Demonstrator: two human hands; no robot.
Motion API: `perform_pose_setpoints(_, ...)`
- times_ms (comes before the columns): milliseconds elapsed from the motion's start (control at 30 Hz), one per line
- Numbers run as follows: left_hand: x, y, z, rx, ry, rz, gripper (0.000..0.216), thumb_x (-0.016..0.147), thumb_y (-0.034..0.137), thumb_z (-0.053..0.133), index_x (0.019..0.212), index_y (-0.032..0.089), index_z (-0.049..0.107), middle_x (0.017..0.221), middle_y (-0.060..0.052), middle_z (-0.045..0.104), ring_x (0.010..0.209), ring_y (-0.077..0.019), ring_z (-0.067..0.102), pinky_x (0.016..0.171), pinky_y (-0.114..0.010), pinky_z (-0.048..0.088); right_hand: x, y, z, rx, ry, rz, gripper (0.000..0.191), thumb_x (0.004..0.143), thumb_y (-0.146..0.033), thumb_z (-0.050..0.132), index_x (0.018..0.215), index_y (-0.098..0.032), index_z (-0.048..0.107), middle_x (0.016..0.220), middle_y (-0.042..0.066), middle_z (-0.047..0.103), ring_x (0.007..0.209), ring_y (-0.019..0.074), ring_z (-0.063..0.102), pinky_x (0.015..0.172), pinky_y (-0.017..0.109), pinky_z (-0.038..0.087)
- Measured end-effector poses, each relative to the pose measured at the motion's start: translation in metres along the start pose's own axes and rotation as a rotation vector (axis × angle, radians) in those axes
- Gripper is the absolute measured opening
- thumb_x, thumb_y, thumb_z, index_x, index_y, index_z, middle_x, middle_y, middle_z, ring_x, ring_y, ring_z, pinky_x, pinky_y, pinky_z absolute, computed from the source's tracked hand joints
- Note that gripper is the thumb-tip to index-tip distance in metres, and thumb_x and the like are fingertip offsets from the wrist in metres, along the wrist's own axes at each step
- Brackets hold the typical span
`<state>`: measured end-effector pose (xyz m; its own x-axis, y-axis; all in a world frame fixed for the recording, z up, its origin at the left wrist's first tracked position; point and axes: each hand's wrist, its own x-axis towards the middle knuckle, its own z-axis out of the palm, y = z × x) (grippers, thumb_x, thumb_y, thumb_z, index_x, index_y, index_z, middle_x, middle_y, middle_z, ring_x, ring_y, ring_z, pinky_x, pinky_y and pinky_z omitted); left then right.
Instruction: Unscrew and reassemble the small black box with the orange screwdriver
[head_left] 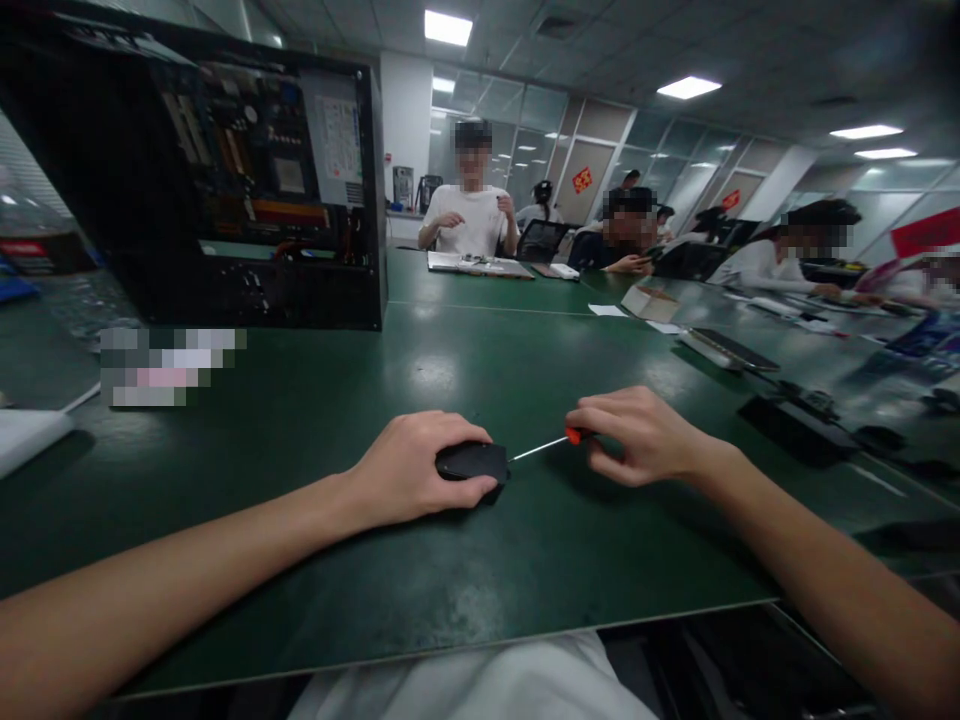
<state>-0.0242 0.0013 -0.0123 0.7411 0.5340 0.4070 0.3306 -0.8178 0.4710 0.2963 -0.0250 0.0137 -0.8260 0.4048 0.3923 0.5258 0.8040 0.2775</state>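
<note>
A small black device, shaped like a computer mouse, lies on the green table in front of me. My left hand is wrapped over it and holds it down. My right hand is closed on a small screwdriver with a red handle. Its thin metal shaft points left, and the tip touches the right end of the black device.
An open black computer case with its circuit board showing stands at the back left. Black devices and cables lie to the right. Several other people sit at the far side of the table, behind papers and a box.
</note>
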Motion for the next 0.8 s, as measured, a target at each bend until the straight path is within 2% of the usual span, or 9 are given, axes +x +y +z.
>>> perform_pose_setpoints(267, -0.0015, 0.0015, 0.0009, 0.014, 0.004, -0.013, 0.030, 0.084, 0.037, 0.075, 0.108, 0.019, 0.073, 0.104, -0.004, 0.076, 0.092, -0.0218, 0.070, 0.083, -0.032, 0.051, 0.0025, -0.0068, 0.0038, 0.025, 0.030, -0.007, 0.015, 0.086, -0.016, 0.048, 0.099, -0.018, 0.054, 0.072, -0.001, 0.057, 0.058, 0.0106, 0.048, 0.056, 0.024, 0.033)
perform_pose_setpoints(800, -0.0016, 0.0019, -0.0007, 0.053, -0.006, 0.016, 0.031, 0.092, 0.040, 0.068, 0.115, 0.019, 0.070, 0.111, -0.006, 0.075, 0.098, -0.0232, 0.070, 0.084, -0.032, 0.051, -0.0029, -0.0036, 0.0074, 0.104, 0.056, 0.013, 0.019, 0.086, -0.015, 0.049, 0.104, -0.017, 0.054, 0.074, 0.000, 0.060, 0.058, 0.0093, 0.050, 0.056, 0.023, 0.033)
